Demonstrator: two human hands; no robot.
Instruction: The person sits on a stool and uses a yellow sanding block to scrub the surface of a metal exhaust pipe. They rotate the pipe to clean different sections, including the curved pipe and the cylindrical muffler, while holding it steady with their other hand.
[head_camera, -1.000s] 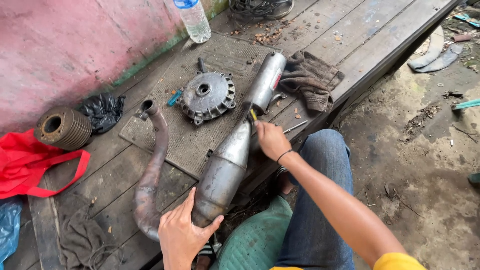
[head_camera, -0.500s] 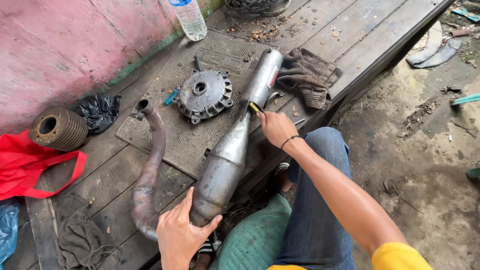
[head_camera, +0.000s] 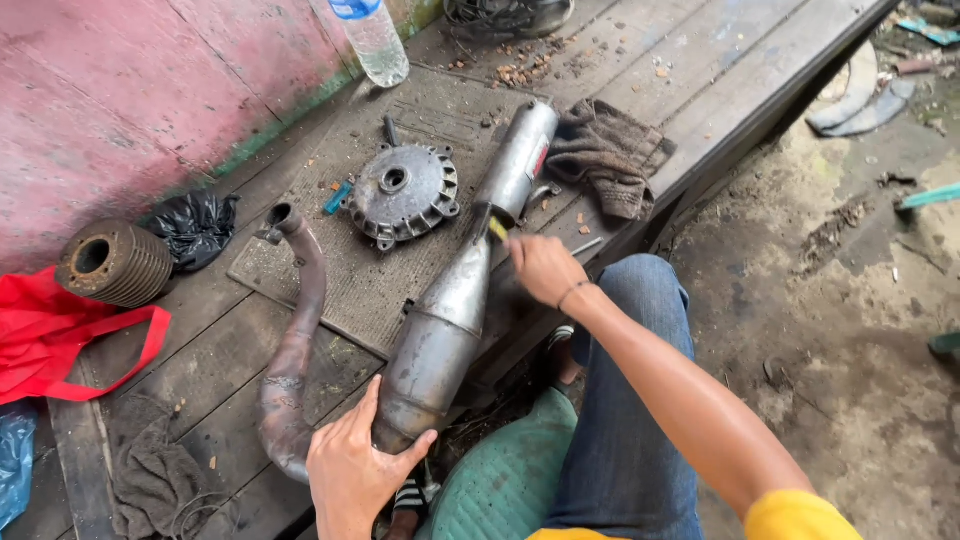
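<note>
A long grey metal exhaust pipe (head_camera: 445, 320) lies on a worn wooden platform (head_camera: 700, 70), its curved rusty header (head_camera: 295, 340) bending up to the left. My left hand (head_camera: 350, 470) presses on the wide near end of the pipe with fingers spread. My right hand (head_camera: 542, 268) grips a small tool with a yellow tip (head_camera: 497, 229) and holds it against the narrow joint of the pipe. A round finned metal cover (head_camera: 403, 192) rests on a grey mat (head_camera: 370, 280) just left of the pipe.
A clear water bottle (head_camera: 372, 40) stands by the pink wall. A ribbed rusty cylinder (head_camera: 113, 262), black plastic bag (head_camera: 195, 228) and red bag (head_camera: 60, 335) lie at left. A dark rag (head_camera: 607, 155) sits right of the pipe. Muddy ground (head_camera: 830, 300) lies beyond the platform edge.
My right hand with the yellow-tipped tool has stayed at the pipe's narrow joint, shifting only slightly. My left hand still holds the wide end. The view has drifted a little.
</note>
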